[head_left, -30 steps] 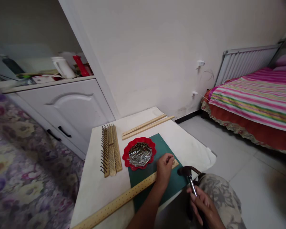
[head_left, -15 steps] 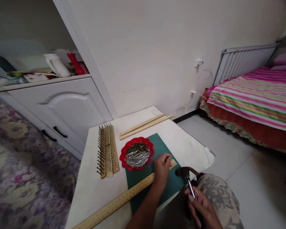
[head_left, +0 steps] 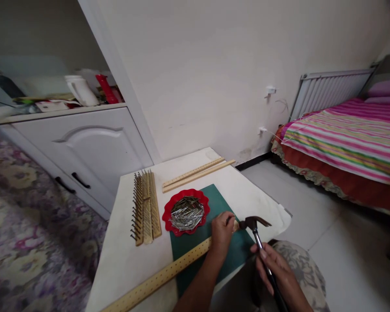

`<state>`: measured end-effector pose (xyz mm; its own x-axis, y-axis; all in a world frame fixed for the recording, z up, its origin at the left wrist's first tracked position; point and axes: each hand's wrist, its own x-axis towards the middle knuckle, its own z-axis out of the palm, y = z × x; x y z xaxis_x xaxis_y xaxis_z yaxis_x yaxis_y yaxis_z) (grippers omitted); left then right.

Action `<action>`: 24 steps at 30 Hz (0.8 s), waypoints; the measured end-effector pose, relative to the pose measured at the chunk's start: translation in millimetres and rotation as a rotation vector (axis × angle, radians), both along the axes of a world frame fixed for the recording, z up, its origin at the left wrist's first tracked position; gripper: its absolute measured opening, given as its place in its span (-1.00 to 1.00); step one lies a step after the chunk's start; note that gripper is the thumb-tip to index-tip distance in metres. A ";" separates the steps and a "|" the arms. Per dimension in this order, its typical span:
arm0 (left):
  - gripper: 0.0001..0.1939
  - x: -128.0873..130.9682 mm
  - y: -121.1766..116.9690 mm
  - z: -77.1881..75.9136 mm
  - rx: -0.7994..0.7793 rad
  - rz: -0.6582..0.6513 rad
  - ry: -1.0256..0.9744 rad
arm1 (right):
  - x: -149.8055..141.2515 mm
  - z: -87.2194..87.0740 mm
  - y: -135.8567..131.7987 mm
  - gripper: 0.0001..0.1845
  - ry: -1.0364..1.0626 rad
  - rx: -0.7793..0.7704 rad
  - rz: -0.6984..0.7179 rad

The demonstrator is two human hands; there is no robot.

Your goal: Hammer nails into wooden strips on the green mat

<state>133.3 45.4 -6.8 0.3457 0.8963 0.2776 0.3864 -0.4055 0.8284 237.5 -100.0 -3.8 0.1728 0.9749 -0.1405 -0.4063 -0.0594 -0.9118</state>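
Long pale wooden perforated strip (head_left: pixel 169 275) lies diagonally across the green mat (head_left: pixel 214 247) on the counter. Left hand (head_left: pixel 222 232) pinches closed at its far end; right hand (head_left: pixel 274 271) grips the dark-headed steel hammer (head_left: pixel 253 225), head just right of that end.

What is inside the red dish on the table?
The red dish holds a loose heap of silvery metal nails, piled across its middle. The dish's floor beneath the pile is covered, so whether anything else lies under them cannot be seen.
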 end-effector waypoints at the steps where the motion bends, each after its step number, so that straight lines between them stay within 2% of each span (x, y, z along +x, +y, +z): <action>1: -0.84 0.1 0.0 -0.1 0.001 -0.004 -0.003 | 2.8 8.5 5.3 -0.71 -0.038 0.000 -0.015; 4: -0.83 0.3 -0.6 -0.6 0.000 -0.009 -0.013 | 8.6 28.1 20.2 -0.71 -0.171 0.026 0.007; 8: -0.82 0.1 -1.7 -1.3 -0.011 0.005 -0.020 | 9.0 38.8 32.2 -0.71 -0.259 0.042 0.054; 13: -0.81 -0.5 -2.3 -0.4 0.013 0.022 0.017 | 6.5 40.5 38.2 -0.68 -0.322 0.022 0.095; 24: -0.83 -0.8 -3.4 -0.6 0.032 0.017 0.019 | 5.1 37.9 39.3 -0.69 -0.392 0.011 0.073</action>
<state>132.5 42.0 -7.4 0.3365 0.8926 0.3000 0.4088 -0.4254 0.8074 242.6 -60.7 34.2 0.1412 0.9877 -0.0671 -0.0228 -0.0646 -0.9977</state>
